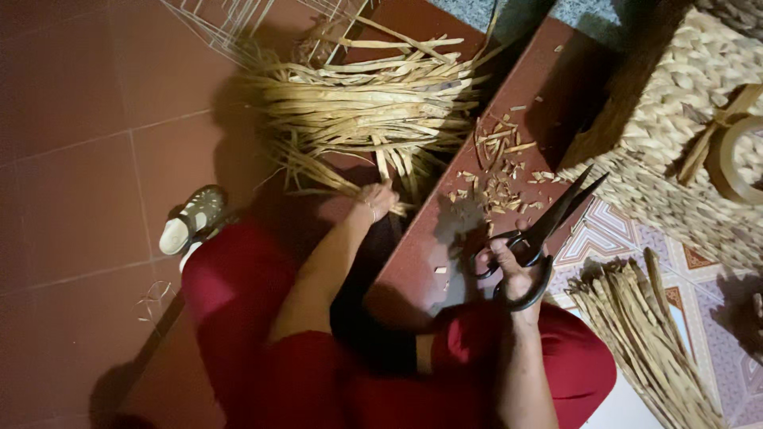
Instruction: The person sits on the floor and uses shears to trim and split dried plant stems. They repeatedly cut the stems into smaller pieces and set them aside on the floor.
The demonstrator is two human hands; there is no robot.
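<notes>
Dried straw strips (366, 107): loose bundle lying across the red tiled floor (87, 135) and the top end of the red surface (445, 238), fanned out, ends pointing toward the person. Left hand (375, 199) closed around a few strips at the bundle's near edge, wrist bent down.

Black scissors (540, 238): right hand (509, 266) clamped through the handle loops, blades parted, tips pointing up-right toward the woven basket (683, 103). Blades sit over the surface, not touching any strip. The two hands are well apart.

Short straw offcuts (497, 171) scattered on the surface between bundle and scissors.

Basket stands at upper right on the patterned floor tiles (620, 234), with a tape roll (735, 163) resting on its side. Second straw bundle (644, 342) lies on the patterned tiles right of the right hand.

Person sits in red trousers (254, 318), light sandal (191, 218) on the red tiles left.
</notes>
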